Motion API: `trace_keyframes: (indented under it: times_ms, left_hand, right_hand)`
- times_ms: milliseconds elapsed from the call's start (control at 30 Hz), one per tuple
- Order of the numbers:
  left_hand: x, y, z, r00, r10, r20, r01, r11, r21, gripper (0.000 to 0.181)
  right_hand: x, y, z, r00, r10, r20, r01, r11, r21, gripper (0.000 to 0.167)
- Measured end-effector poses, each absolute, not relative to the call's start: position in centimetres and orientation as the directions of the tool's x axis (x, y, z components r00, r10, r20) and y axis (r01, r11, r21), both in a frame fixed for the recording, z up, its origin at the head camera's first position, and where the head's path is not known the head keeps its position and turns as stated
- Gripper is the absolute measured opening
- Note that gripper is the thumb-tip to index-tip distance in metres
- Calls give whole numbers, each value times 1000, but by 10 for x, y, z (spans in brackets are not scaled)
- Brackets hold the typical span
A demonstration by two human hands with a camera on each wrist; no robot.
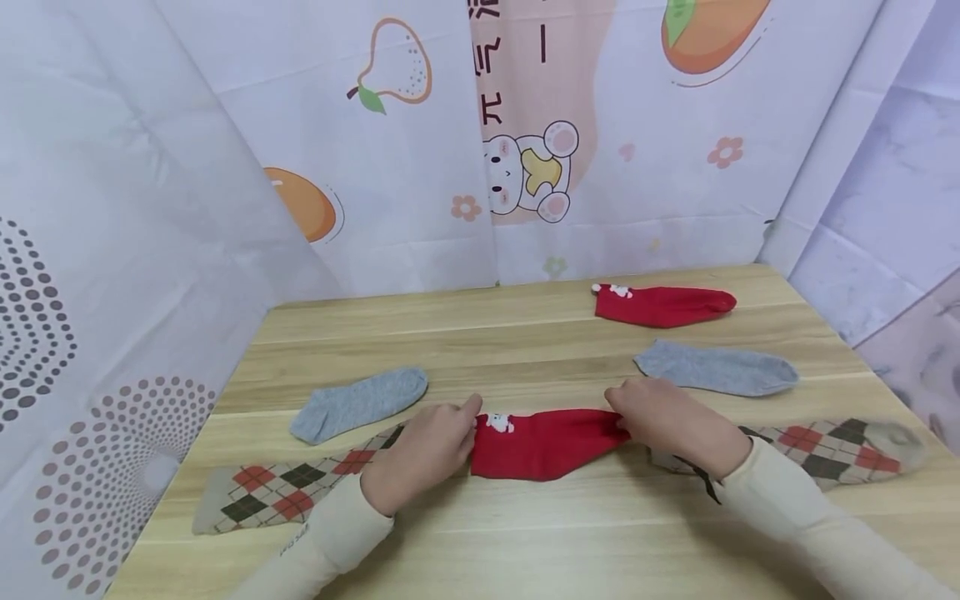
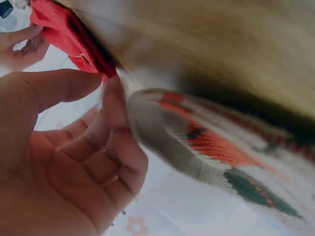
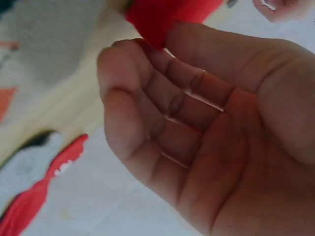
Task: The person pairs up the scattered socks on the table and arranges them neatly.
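Observation:
A red sock (image 1: 540,444) with a small white figure near its cuff is stretched between both hands at the middle of the table. The left hand (image 1: 423,450) pinches its cuff end between thumb and finger; the left wrist view shows that pinch on the red cloth (image 2: 69,37). At the other end, the right hand (image 1: 678,421) pinches the toe part, and the right wrist view shows thumb and fingers (image 3: 118,73) meeting on the red fabric (image 3: 170,14). Whether the sock touches the table is unclear.
An argyle sock (image 1: 277,492) lies under the left forearm, another argyle sock (image 1: 840,450) by the right. Grey socks lie behind each hand, left (image 1: 360,404) and right (image 1: 720,369). A second red sock (image 1: 663,306) is near the back edge, before a printed curtain (image 1: 420,167).

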State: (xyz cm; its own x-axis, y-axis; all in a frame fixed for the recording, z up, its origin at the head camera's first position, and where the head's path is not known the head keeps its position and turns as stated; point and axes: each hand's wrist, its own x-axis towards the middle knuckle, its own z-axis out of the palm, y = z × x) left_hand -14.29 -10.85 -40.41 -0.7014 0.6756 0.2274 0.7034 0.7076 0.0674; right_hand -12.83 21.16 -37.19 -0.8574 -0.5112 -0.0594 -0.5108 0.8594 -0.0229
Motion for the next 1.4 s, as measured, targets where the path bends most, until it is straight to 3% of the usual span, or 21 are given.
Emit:
trace_keyframes:
  times_ms: [233, 367, 533, 767, 967, 1133, 1400]
  left_hand:
    - [-138, -105, -392, -680, 677, 282, 701, 713, -25, 25]
    - [-131, -98, -384, -637, 733, 240, 754, 657, -5, 28]
    - [-122, -93, -384, -598, 792, 124, 800, 598, 37, 30]
    - [-120, -92, -394, -573, 819, 38, 820, 573, 9, 26]
    - [-120, -90, -392, -588, 806, 62, 809, 588, 28, 27]
    - [-129, -87, -379, -618, 778, 114, 786, 614, 70, 32]
    - [-153, -74, -366, -578, 782, 233, 815, 567, 116, 33]
  right_hand:
    - [-122, 201, -358, -830, -555, 52, -555, 832, 5, 23]
    - [-118, 194, -355, -816, -578, 2, -576, 813, -81, 19]
    - [-115, 190, -356, -809, -583, -80, -566, 808, -166, 29]
    - [-115, 188, -363, -797, -573, -192, -542, 818, -193, 15]
    - [-121, 202, -350, -809, -573, -133, -521, 803, -291, 10]
    - [-133, 226, -334, -850, -523, -59, -494, 831, -255, 22]
    - [-153, 264, -325, -868, -476, 138, -496, 827, -264, 22]
